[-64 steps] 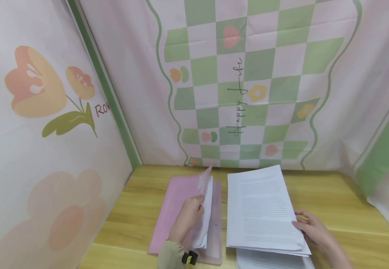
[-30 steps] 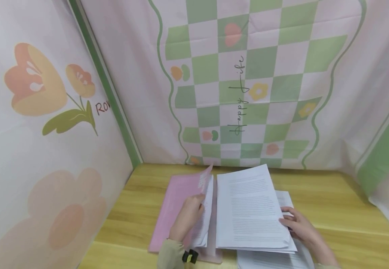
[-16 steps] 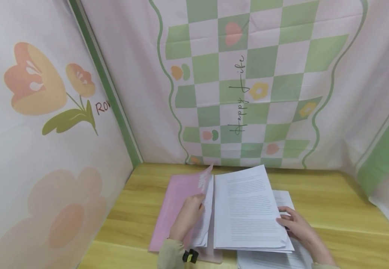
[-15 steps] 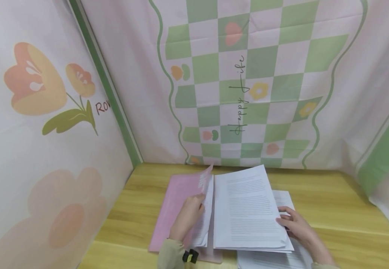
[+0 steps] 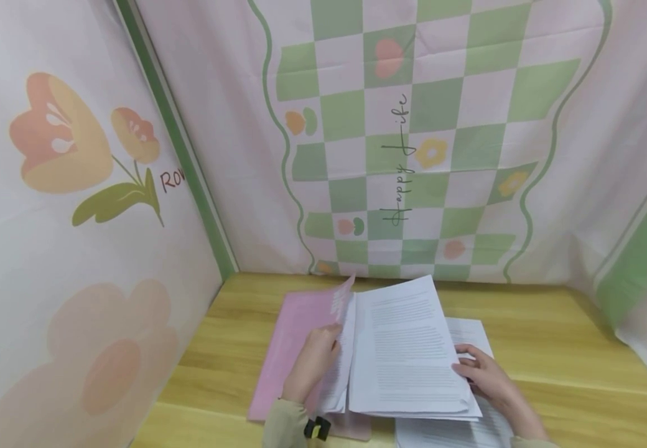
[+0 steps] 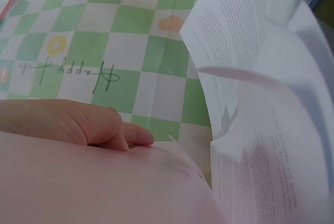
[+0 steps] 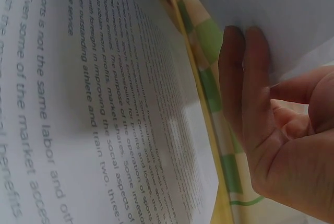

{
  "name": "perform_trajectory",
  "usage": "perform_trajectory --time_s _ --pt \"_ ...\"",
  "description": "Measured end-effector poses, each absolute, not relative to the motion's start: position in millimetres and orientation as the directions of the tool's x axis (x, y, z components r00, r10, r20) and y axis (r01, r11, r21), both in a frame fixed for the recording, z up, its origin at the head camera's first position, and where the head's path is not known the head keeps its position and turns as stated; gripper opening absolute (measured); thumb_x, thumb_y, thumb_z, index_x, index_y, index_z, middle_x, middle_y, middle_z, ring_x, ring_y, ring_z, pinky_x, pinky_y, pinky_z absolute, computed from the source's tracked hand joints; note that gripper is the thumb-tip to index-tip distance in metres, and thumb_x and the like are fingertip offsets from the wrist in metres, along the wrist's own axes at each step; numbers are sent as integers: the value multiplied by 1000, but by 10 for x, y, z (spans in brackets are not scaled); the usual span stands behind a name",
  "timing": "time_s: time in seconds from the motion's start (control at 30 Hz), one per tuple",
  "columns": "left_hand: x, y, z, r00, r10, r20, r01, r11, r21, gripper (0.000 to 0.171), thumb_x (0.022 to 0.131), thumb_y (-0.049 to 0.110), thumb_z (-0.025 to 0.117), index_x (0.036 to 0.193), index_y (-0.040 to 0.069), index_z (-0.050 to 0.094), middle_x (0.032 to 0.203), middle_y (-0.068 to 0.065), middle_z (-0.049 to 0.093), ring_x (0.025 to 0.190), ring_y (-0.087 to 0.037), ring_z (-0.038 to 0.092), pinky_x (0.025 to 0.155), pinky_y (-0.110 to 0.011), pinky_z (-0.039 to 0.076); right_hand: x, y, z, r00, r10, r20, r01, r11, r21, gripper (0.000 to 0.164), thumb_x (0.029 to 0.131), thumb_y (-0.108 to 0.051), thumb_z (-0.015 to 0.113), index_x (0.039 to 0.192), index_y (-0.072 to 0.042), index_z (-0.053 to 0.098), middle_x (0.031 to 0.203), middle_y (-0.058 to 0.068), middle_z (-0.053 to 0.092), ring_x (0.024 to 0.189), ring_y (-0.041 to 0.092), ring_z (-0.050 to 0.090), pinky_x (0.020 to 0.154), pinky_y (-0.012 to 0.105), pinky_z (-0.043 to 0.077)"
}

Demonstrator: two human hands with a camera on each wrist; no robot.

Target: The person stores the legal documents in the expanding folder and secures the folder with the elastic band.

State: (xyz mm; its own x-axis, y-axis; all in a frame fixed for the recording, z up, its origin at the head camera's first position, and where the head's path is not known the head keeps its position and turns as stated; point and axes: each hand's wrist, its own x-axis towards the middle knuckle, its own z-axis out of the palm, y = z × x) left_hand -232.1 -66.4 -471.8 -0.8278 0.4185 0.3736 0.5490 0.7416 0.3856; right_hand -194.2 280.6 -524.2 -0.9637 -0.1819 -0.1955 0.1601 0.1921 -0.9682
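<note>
A pink folder [image 5: 292, 330] lies on the table with its top cover lifted at the right edge. My left hand [image 5: 313, 361] grips that cover edge; in the left wrist view its fingers [image 6: 136, 133] bend over the pink sheet. Printed papers [image 5: 336, 387] show inside the folder. My right hand [image 5: 486, 376] holds a stack of printed sheets [image 5: 402, 348] by its right edge, thumb on top and fingers underneath. The stack's left edge meets the folder's opening and covers much of its lower pink flap [image 5: 351, 426]. In the right wrist view, fingers [image 7: 257, 78] support the sheets from below.
More printed papers [image 5: 473, 333] lie on the wooden table [image 5: 558, 348], partly under the held stack. A checked curtain [image 5: 432, 186] hangs behind the table's far edge, and a flowered curtain [image 5: 99, 261] on the left. A black band [image 5: 316, 428] sits at my left sleeve.
My right hand has carried the stack leftward, from beside the folder to over its right part, uncovering more of the papers on the table. The left hand keeps its hold on the cover.
</note>
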Motion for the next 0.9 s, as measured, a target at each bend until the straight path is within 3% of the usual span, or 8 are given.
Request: perform_trajectory --time_s 0.37,0.9 --pt "-2315 -661 -4729 -845 400 355 526 742 416 23 83 -10 58 69 7 51 63 -1 51 58 -5 34 51 -16 33 -1997 2701 -5237 -964 -137 -228 195 218 -956 53 96 -4 52 138 17 26 117 23 68 85 10 68 74 33 59" --pt "-2331 -649 -4720 -840 408 358 531 759 378 21 82 -9 59 70 7 52 63 -1 51 58 -5 33 52 -17 33 -2053 2514 -5224 -961 -121 -248 214 238 -947 54 97 -6 53 140 14 28 119 28 64 89 17 69 75 35 59"
